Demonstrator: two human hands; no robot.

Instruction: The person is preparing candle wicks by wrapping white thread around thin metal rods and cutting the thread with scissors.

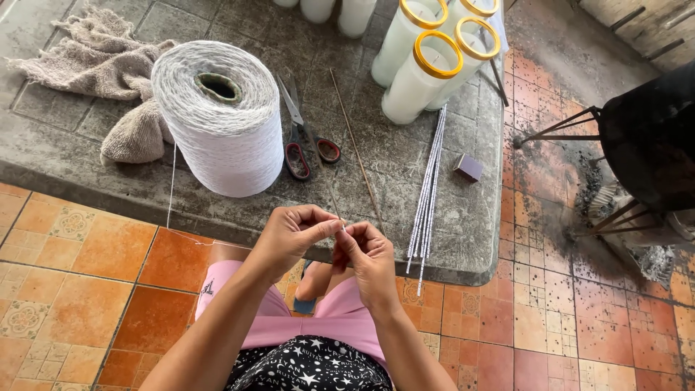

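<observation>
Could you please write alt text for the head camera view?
Left hand and right hand pinch a thin white thread together. Behind, a stone slab holds a thread cone, scissors and candles.

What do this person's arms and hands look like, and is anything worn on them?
Both arms are bare from the bottom edge of the picture to the fingertips: no sleeves, gloves, watch or bracelet show. The left hand and the right hand carry no rings that can be made out, and the nails look short and unpainted. Below the arms show pink shorts and a black top with white stars.
</observation>
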